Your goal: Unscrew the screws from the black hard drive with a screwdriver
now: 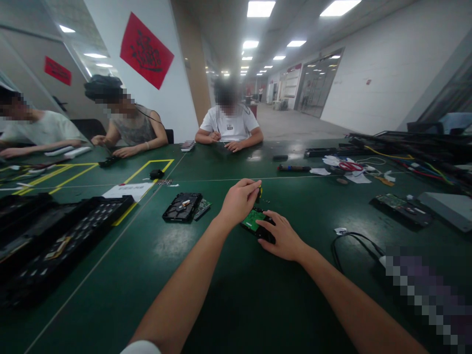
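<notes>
A black hard drive with a green circuit board (253,220) lies on the dark green table (228,290) in front of me. My right hand (282,237) rests on its right side, fingers curled over the edge and pressing it down. My left hand (239,200) hovers just above the drive's far end, closed in a pinch around a small yellow-tipped tool (260,191) that is mostly hidden by the fingers. A few tiny screws (266,200) lie just beyond the drive.
A second hard drive (182,207) with a loose green board lies to the left. Black trays (55,241) fill the left edge. Circuit boards (400,207), a black cable (354,241), scissors and papers (348,167) lie right. Three people sit across the table.
</notes>
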Motion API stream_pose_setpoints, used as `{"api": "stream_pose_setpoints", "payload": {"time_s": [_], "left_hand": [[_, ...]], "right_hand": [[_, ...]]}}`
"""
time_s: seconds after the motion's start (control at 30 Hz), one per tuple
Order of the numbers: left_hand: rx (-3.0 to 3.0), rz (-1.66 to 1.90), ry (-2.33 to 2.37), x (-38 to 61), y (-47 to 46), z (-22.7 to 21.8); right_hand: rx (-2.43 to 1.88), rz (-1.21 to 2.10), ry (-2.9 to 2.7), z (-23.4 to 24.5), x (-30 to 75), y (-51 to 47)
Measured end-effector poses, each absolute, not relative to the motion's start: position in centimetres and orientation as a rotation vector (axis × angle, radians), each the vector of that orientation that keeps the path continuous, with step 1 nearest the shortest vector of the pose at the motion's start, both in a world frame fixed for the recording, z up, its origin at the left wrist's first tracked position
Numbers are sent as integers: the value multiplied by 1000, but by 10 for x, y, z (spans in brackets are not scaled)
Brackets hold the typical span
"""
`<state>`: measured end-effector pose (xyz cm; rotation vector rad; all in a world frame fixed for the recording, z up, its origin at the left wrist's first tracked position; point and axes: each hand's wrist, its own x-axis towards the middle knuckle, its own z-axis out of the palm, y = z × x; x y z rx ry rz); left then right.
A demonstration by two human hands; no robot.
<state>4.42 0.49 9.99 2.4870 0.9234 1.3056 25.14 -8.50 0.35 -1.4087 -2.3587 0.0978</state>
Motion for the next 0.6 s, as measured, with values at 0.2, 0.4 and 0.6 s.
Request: {"api": "stream_pose_setpoints", "payload": {"time_s": [0.2,0.4,0.6], "left_hand": [[2469,1350,934,42,11,95],[2448,1352,920,42,10,96],[2420,1346,905,43,10,96]], "right_hand": [[-1358,97,-2359,4,251,-83],[-1349,104,-2360,4,251,-83],[-1349,117,-2364,5,250,-82]]}}
